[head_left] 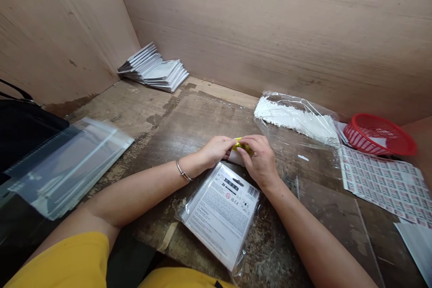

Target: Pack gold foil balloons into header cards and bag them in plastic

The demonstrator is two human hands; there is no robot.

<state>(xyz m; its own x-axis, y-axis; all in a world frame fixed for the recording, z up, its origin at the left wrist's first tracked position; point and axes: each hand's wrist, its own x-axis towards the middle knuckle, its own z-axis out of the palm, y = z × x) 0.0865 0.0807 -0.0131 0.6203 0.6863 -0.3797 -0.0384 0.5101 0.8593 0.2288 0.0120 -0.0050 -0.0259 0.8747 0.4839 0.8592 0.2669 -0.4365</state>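
Head view showed me a corner boxed in by pale plywood walls (270, 22), with a scuffed, stained wooden worktop (199, 119) running up to them. I watched the left hand (216, 150), a thin bangle (184, 170) on its wrist, and the right hand (259, 162) meet near the middle of the worktop. Their fingers (248, 149) were pinched together on a small yellow-and-white item (240, 146), which was held just above the surface and mostly hidden.

Just below the hands lay a printed card in a clear bag (221, 213). Two stacks of white packets (151, 69) sat in the far corner against the walls. To the right, I saw a clear bag of white pieces (293, 117), a red plastic basket (380, 135), and a sheet of small printed labels (384, 184) beside the basket. Clear plastic sleeves (67, 166) overlapped the worktop's left edge next to a black bag (23, 130), and a strip of tape (168, 236) clung to the wood near the person's body.
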